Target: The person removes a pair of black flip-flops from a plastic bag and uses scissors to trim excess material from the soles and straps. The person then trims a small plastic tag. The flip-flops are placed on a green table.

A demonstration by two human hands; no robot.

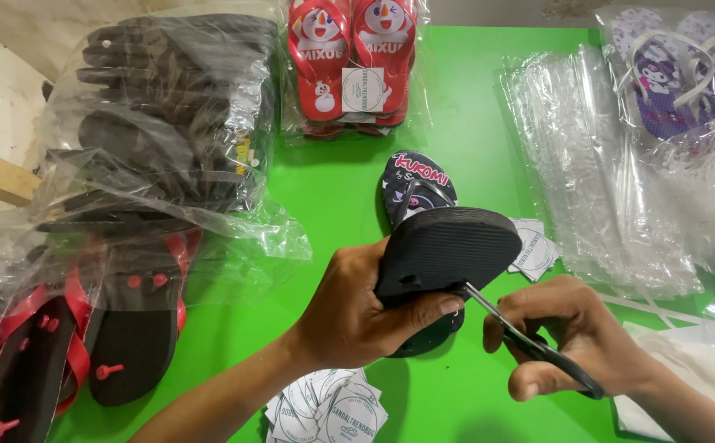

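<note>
My left hand (pixel 356 310) grips a small black flip-flop (pixel 448 246) turned sole-up, above a second black flip-flop (pixel 417 187) with a printed top that lies on the green table (pixel 464 98). My right hand (pixel 575 328) holds black-handled scissors (pixel 530 340), whose metal tip touches the sole's edge near my left thumb.
A clear bag of black flip-flops (pixel 161 123) sits at the left, with red-strapped black ones (pixel 87 336) below it. Bagged red flip-flops (pixel 349 57) lie at the top. Clear plastic bags (pixel 595 164) and bagged purple flip-flops (pixel 669 74) lie right. Round paper tags (pixel 329 406) lie near me.
</note>
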